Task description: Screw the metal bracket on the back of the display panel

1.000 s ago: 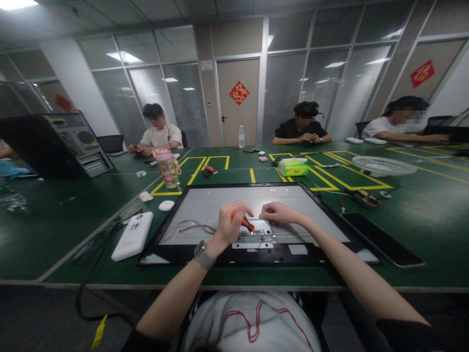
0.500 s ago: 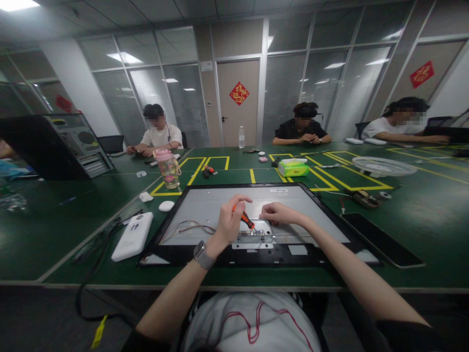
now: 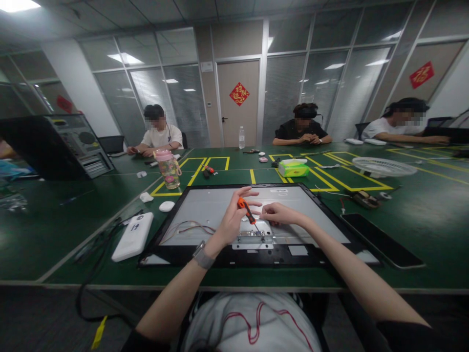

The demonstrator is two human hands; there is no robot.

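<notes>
An orange-and-black screwdriver (image 3: 246, 211) leans in my left hand (image 3: 231, 217), with the thumb against its handle and the other fingers stretched forward. Its shaft points down to a shiny metal bracket (image 3: 252, 239) on the back of a flat display panel (image 3: 205, 205). Beside the bracket's upper right, my right hand (image 3: 280, 214) rests with curled fingers. What those fingers hold is hidden; a small dark bit shows beneath them. Thin wires (image 3: 188, 227) lie on the panel left of my left hand.
Left of the panel lie a white power bank (image 3: 132, 237), a white oval case (image 3: 166, 206) and a pink-lidded bottle (image 3: 168, 168). A black phone-like slab (image 3: 381, 239) lies to the right. Behind are a green tissue pack (image 3: 293, 168) and a white fan grille (image 3: 383, 166). Several people sit across.
The fingers of my left hand have opened outward and lifted from around the screwdriver handle, which has shifted slightly right. My right hand has hardly moved.
</notes>
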